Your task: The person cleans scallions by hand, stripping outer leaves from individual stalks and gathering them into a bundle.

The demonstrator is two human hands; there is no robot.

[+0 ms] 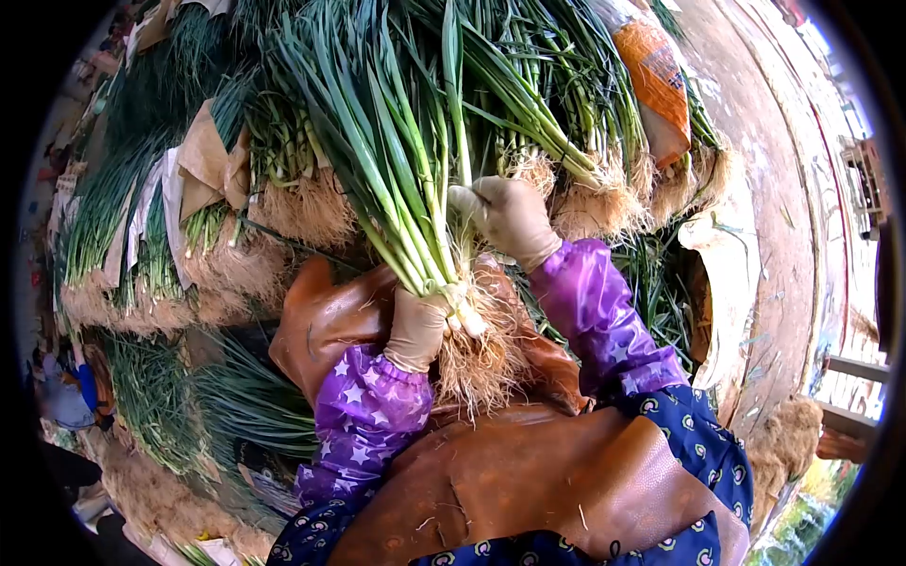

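My left hand point(418, 328) is wrapping the green onions point(401, 203) near their roots point(479, 368) — ideally firm, without crushing — while my right hand point(510, 215), fingers curled, is pinching a stalk point(461, 141) higher up.

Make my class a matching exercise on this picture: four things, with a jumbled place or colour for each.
1. Left hand
2. Right hand
3. Apron
4. Sleeve covers

A. Purple with pale stars
B. Higher in view than the other hand
C. Brown
D. Around the base of the bunch

Pairs: 1-D, 2-B, 3-C, 4-A
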